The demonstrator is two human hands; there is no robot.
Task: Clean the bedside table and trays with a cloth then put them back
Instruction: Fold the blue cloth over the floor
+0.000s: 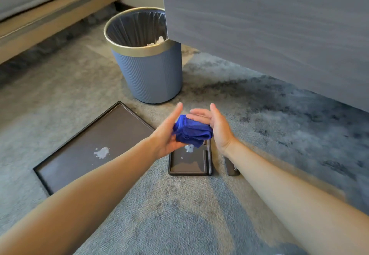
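I see the grey table [269, 25] side looming upper right, the lined bin [146, 69] tucked against it. On the carpet, the large tray [79, 145] runs diagonally, a white smear on it; the small tray [189, 163] lies beneath my hands. My left hand [167, 133] and right hand [215, 127], fingers extended, cradle the bunched blue cloth [192, 131] between the palms.
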